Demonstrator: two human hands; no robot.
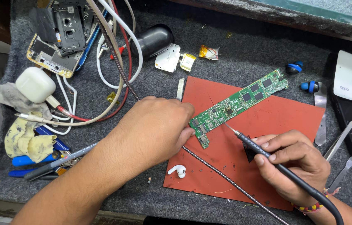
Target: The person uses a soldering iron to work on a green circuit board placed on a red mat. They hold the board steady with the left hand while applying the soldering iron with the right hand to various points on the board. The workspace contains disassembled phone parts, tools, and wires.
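Circuit board (pixel 239 101) pinned by my left hand (pixel 156 125); right hand (pixel 292 160) clamps soldering iron (pixel 259 152), whose tip could slip, bridging pads.

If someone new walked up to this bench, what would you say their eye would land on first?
Probably the long green circuit board lying slantwise on the red mat at the centre, pinned at its near end by the left hand. Next, the right hand holds a black soldering pen with its fine tip on the board. A single white earbud lies on the mat's near left corner.
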